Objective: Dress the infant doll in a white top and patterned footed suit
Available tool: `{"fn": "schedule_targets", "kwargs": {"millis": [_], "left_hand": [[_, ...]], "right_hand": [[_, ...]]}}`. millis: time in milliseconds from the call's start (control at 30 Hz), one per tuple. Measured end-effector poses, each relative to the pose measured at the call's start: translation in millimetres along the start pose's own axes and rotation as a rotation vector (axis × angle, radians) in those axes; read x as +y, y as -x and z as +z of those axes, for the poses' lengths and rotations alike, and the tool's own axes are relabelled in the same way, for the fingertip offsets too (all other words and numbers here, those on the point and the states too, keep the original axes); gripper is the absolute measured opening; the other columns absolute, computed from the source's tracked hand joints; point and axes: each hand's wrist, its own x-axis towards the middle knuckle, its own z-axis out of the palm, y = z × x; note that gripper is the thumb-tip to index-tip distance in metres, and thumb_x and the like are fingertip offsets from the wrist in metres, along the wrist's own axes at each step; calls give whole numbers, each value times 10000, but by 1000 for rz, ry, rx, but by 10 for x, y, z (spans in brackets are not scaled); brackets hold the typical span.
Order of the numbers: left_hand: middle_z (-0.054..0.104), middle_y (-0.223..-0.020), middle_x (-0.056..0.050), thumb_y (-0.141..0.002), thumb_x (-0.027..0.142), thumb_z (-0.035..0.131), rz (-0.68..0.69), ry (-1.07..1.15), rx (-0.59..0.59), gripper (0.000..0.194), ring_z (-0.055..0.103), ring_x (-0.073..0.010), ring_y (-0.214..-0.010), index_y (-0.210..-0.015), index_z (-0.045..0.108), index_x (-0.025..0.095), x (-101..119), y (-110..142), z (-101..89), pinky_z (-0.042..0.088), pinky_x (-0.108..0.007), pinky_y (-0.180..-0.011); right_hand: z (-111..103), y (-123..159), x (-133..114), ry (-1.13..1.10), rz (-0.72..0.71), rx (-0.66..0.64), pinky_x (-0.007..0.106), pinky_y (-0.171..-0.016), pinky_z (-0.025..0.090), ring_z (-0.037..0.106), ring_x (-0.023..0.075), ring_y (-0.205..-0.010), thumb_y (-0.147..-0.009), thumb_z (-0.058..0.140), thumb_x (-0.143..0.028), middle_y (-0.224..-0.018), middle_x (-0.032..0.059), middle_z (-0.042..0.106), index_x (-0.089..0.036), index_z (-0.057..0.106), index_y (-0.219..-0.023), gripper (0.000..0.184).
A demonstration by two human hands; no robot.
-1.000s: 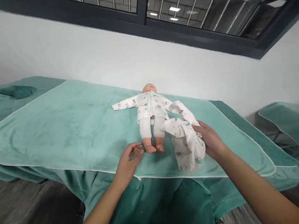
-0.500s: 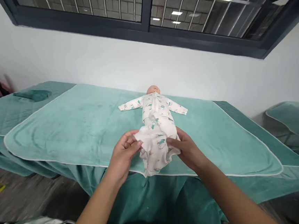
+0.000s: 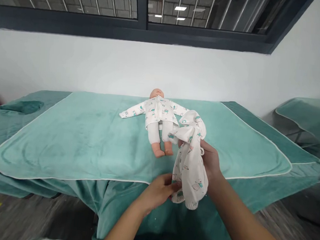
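White baby pants (image 3: 191,164) with a green print hang bunched above the front of the bed, between both hands. My right hand (image 3: 211,158) is closed on their upper right side, some of its fingers hidden behind the cloth. Lower down, my left hand (image 3: 161,191) pinches the cloth near a leg end. A baby doll (image 3: 157,93) lies on its back just beyond, head toward the wall and arms spread. It wears a matching printed long-sleeved top (image 3: 160,110) and plain white leggings (image 3: 153,131), with bare feet showing. The pants overlap the doll's left side in view.
A light green blanket (image 3: 77,139) with white piping covers the bed, over a darker green cover (image 3: 131,196) that drapes down the front. Behind stands a white wall (image 3: 111,63) with a dark-framed window (image 3: 73,24). Another green-covered surface (image 3: 311,118) is at the right.
The pants have moved right and turned, uncovering the doll's legs and feet. My left hand has moved right and lower; my right hand has moved slightly right. The camera view has shifted slightly.
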Motion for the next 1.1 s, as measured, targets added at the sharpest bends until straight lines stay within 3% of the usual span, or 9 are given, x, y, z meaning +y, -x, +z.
{"fn": "schedule_targets", "kwargs": {"millis": [133,333,433,600,767,867,933,1000,1100], "left_hand": [[703,-799,-60,-797,474,697,-48,143,15,358,616,-164,-652,-963,690,158,-34,-47,141,498,-312,-667],[729,-1012,-60,-788,387,683,249,197,621,387,646,-193,-872,-1119,679,187,209,-20,-174,521,-310,-785],[722,-1054,-39,-763,330,688,401,181,796,307,638,-199,-960,-1040,702,197,478,70,-390,511,-291,-826],[710,-1044,-30,-775,280,647,587,154,867,289,638,-188,-933,-1053,683,210,954,130,-551,501,-281,-808],[663,-1108,-28,-782,206,608,821,-218,880,202,591,-213,-1101,-952,716,223,1302,78,-615,463,-311,-964],[628,-1154,-28,-788,186,616,916,-381,892,170,553,-221,-1173,-921,710,233,1415,21,-583,433,-325,-1020],[618,-1136,-33,-792,183,633,947,-443,879,144,557,-221,-1158,-910,700,231,1469,-11,-519,432,-336,-1023],[613,-1095,-33,-786,169,647,962,-499,847,125,569,-215,-1116,-888,691,227,1509,-20,-443,438,-337,-1007],[622,-1031,-29,-797,163,634,959,-524,761,109,592,-193,-1018,-881,672,222,1536,18,-376,475,-308,-911]], "right_hand": [[49,-44,-25,19,-66,-2,355,-642,536,622,208,-637,-803,621,-445,-723,6,675,-260,675,-836,195],[-80,-181,-56,137,-237,53,468,-777,556,688,326,-927,-710,592,-392,-890,58,747,-244,712,-926,288],[-202,-208,6,88,-213,9,471,-818,556,683,326,-985,-640,615,-271,-948,47,760,-235,726,-992,371],[-326,-121,143,286,-42,-111,415,-919,530,646,276,-1100,-699,727,-255,-1122,45,739,-233,745,-1002,304],[-303,0,-114,892,98,-161,348,-758,528,683,238,-922,-885,579,-578,-979,106,751,-175,768,-900,446],[-64,1,-406,1092,-148,-153,329,-712,509,660,206,-817,-888,575,-588,-892,84,734,-192,742,-833,433],[203,-22,-551,1121,-377,-146,348,-790,523,648,218,-936,-847,681,-497,-1071,65,710,-243,715,-998,298],[505,-39,-621,1127,-577,-189,386,-877,525,613,246,-1093,-809,746,-406,-1264,52,632,-299,654,-1173,390],[887,6,-633,1138,-763,-295,429,-966,504,555,280,-1219,-800,759,-345,-1315,42,585,-330,655,-1194,408]]}}
